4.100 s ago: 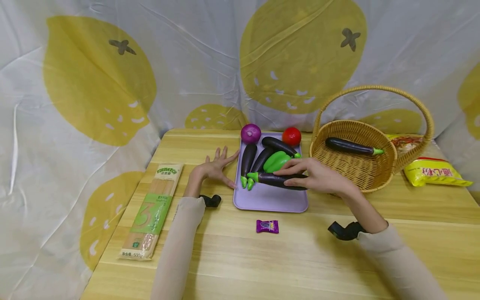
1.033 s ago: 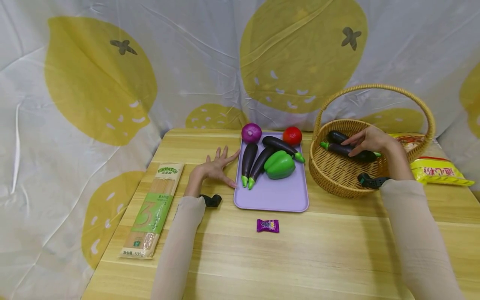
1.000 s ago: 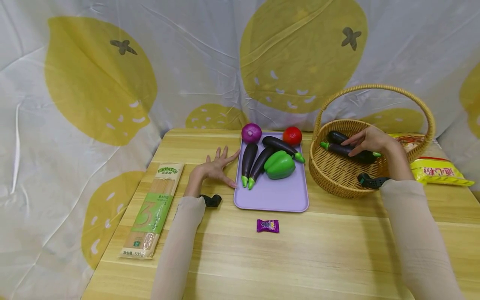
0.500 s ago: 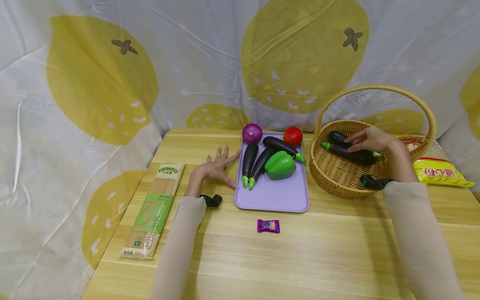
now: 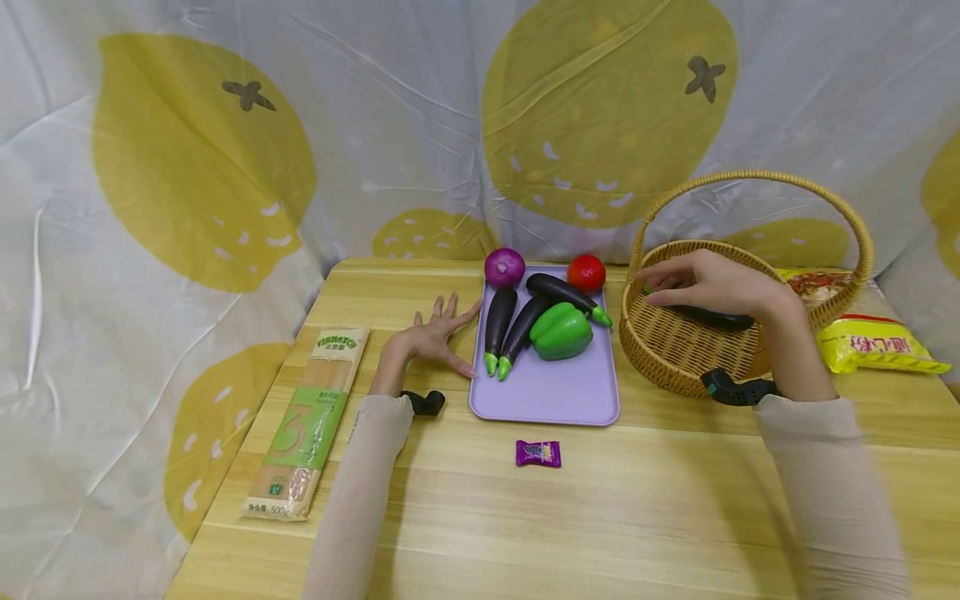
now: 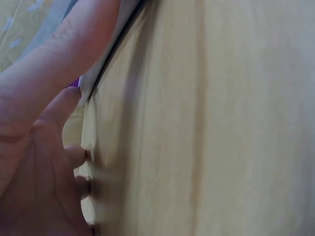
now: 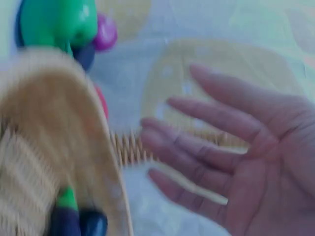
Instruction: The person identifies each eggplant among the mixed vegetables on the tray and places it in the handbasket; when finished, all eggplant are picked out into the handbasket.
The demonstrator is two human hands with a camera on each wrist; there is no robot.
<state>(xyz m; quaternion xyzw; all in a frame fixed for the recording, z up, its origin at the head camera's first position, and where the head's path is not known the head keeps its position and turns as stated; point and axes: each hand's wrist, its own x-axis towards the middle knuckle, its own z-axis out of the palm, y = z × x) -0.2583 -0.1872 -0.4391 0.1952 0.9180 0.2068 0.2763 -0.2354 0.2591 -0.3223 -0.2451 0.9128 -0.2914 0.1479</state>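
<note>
Right grip (image 5: 716,285) relaxed wide, holding nothing, two eggplants (image 5: 722,320) below it inside the basket (image 5: 663,367), left grip (image 5: 429,337) spread wide at the left rim of the tray (image 5: 555,396), three more eggplants (image 5: 500,321) and a pepper (image 5: 561,332) on that tray, wooden desk (image 5: 637,517) underneath.

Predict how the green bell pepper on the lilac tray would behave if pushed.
The green bell pepper would probably rock rather than roll far, given its lobed, blocky body. Its glossy skin may be slippery. The eggplant close beside it could block a slide.
</note>
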